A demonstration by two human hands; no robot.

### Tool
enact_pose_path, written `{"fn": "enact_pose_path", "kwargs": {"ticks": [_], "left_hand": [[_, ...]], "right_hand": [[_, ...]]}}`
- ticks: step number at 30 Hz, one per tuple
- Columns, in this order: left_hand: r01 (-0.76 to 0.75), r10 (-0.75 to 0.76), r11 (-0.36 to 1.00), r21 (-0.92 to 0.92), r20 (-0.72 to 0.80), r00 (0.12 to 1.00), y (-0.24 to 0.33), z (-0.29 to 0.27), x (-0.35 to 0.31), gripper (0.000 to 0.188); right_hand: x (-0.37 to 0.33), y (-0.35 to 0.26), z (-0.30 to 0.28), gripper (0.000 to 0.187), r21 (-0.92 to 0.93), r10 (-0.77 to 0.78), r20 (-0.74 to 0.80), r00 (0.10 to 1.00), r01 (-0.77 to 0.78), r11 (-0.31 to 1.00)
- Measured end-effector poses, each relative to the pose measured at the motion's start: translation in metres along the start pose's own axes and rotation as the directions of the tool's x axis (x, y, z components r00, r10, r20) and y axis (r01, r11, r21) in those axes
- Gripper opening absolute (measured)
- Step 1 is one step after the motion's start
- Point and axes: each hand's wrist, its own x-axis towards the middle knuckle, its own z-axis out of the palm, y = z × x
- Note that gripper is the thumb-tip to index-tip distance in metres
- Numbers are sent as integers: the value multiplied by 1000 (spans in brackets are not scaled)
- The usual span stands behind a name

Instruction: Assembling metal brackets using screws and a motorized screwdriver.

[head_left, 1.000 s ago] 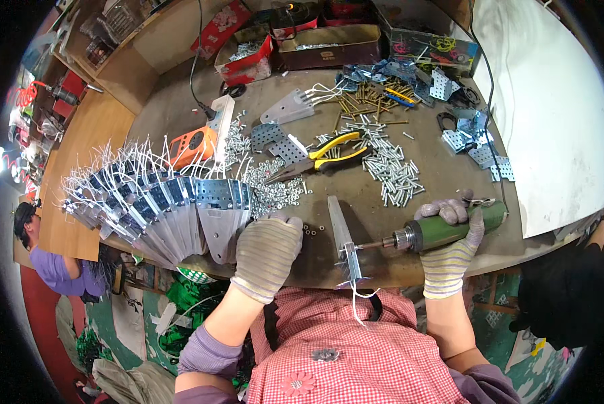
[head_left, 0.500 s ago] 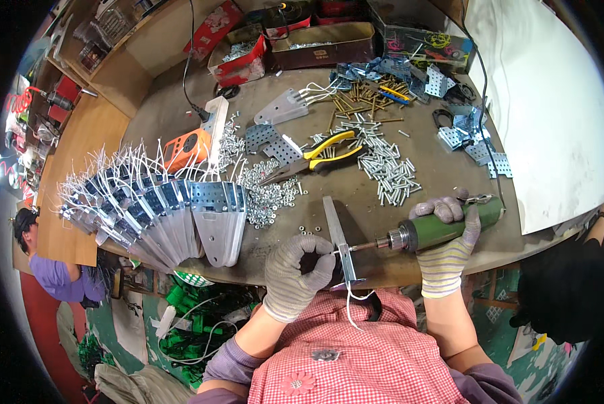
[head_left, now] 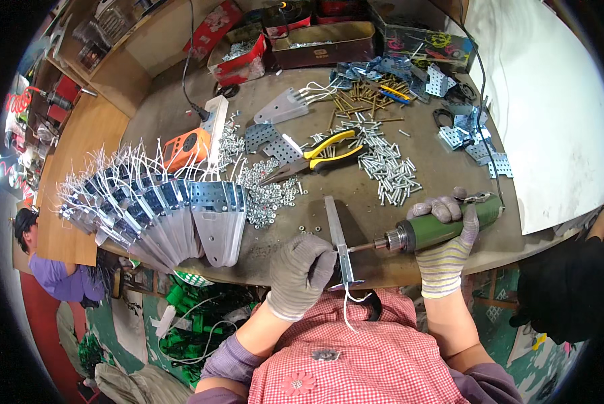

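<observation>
My left hand (head_left: pixel 300 276), in a grey striped glove, is closed with its fingertips against the side of a narrow plate with a metal bracket (head_left: pixel 344 259). The piece stands on edge near the table's front, white wires (head_left: pixel 349 306) hanging from its lower end. My right hand (head_left: pixel 447 239), gloved too, wraps round a green electric screwdriver (head_left: pixel 443 227). Its bit points left and reaches the bracket from the opposite side. Whether a nut sits under my left fingertips is hidden.
Finished-looking plates with wires (head_left: pixel 153 209) stand in a row at left. Nuts (head_left: pixel 265 192), screws (head_left: pixel 389 168) and yellow-black pliers (head_left: pixel 329 151) lie ahead. An orange power strip (head_left: pixel 187 149), metal brackets (head_left: pixel 473 131) and boxes (head_left: pixel 325 50) stand or lie farther back. A black cord (head_left: pixel 482 101) hangs at right.
My left hand has rolled over, its fingers curling in from an open ring shape to a tighter grip by the bracket. The wires have swung slightly left; the screwdriver has shifted a little left.
</observation>
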Motion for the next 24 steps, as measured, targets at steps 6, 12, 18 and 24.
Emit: {"fn": "enact_pose_path", "kwargs": {"ticks": [6,12,18,24], "left_hand": [[-59,61,997,51,-24,998,-6,9,0,11],[-61,62,997,48,-2,998,-7,11,3,9],[-114,112,993,24,71,991,-12,11,6,8],[-118,118,993,-12,61,991,-12,10,5,8]], "right_hand": [[0,0,0,26,25,20,-14,1000,-20,1000],[-2,1,6,26,5,27,-28,999,-26,1000],[2,4,-4,28,-21,20,33,999,-19,1000],[3,3,-4,31,-4,30,13,999,-30,1000]]}}
